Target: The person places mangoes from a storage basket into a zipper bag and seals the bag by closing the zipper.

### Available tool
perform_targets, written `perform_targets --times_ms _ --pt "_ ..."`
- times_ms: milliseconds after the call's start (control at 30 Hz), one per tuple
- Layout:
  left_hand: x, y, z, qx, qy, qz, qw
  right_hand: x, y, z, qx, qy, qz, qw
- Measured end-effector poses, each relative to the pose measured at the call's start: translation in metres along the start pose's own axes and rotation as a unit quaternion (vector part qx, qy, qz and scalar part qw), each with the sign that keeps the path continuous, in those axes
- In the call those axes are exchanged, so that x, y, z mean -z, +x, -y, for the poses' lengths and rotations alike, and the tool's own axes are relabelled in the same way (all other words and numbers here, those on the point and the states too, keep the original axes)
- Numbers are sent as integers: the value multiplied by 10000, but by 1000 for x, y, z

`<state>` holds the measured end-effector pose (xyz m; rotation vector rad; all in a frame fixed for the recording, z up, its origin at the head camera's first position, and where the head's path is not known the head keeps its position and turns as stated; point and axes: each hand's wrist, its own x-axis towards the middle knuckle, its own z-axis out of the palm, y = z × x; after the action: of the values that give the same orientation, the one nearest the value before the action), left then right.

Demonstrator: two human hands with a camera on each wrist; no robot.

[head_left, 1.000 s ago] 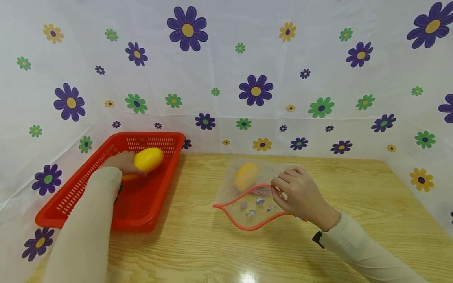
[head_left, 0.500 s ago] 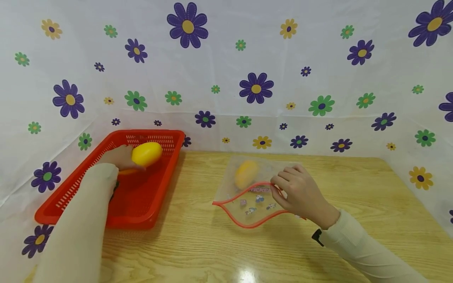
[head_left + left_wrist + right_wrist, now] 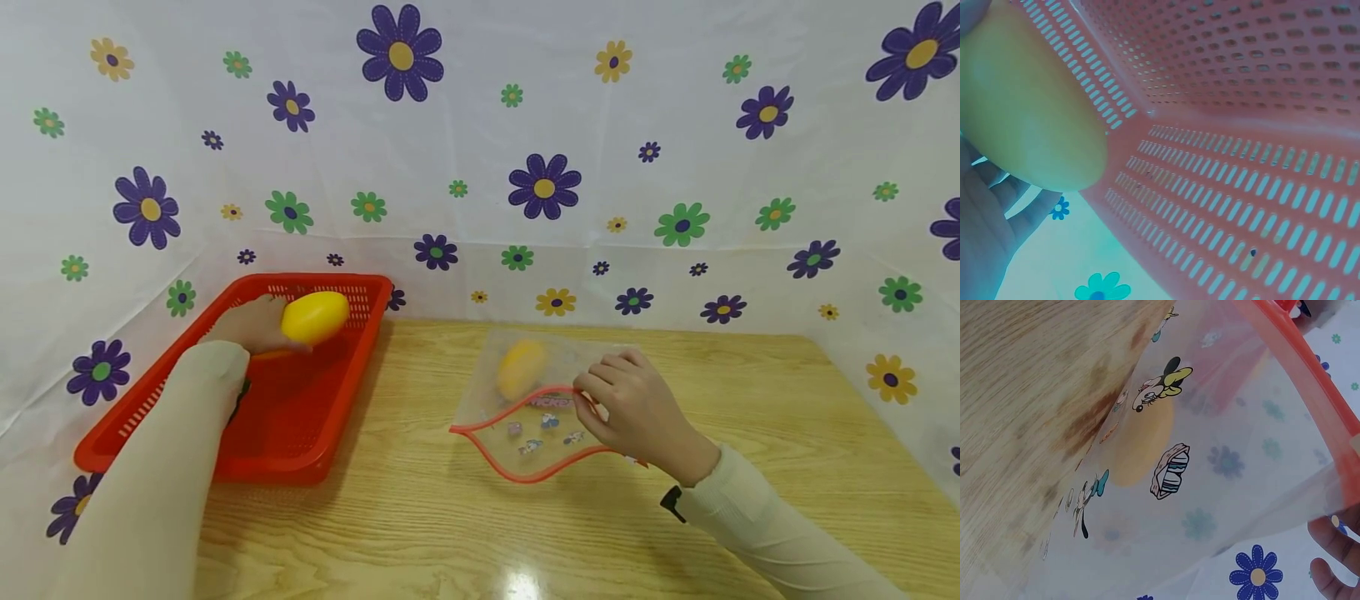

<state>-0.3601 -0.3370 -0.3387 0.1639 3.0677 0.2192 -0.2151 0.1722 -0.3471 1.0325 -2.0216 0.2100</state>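
Over the far part of a red plastic basket (image 3: 300, 446), my left hand (image 3: 255, 323) grips a smooth yellow mango (image 3: 317, 317). In the left wrist view, the fingers (image 3: 1035, 212) curl under this mango (image 3: 1029, 106), which is close to the slotted basket wall (image 3: 1191, 206). Something orange-yellow (image 3: 272, 355) shows just below the hand, mostly hidden. My right hand (image 3: 637, 408) pinches the red zip edge of a clear zip bag (image 3: 480, 400) and holds its mouth apart. Inside the bag lies another yellow fruit (image 3: 522, 369), blurred through the plastic.
The basket stands at the left of a wooden table (image 3: 420, 533), against a white cloth (image 3: 465, 125) printed with flowers. This cloth rises behind the table and along both sides. Cartoon figures (image 3: 1160, 387) are printed on the bag.
My left hand has lifted the mango slightly within the basket, and the mango has tilted a little. The right hand and the bag have stayed in place.
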Motion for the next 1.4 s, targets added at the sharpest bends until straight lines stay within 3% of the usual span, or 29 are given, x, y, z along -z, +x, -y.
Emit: perform_targets --times_ms 633,1400 --pt "5 -7 -19 -442 424 -492 9969 0 -2 3 -39 -18 25 10000" --pt "15 -15 -43 -927 889 -762 9888 1 0 0 -64 -36 74 9999"
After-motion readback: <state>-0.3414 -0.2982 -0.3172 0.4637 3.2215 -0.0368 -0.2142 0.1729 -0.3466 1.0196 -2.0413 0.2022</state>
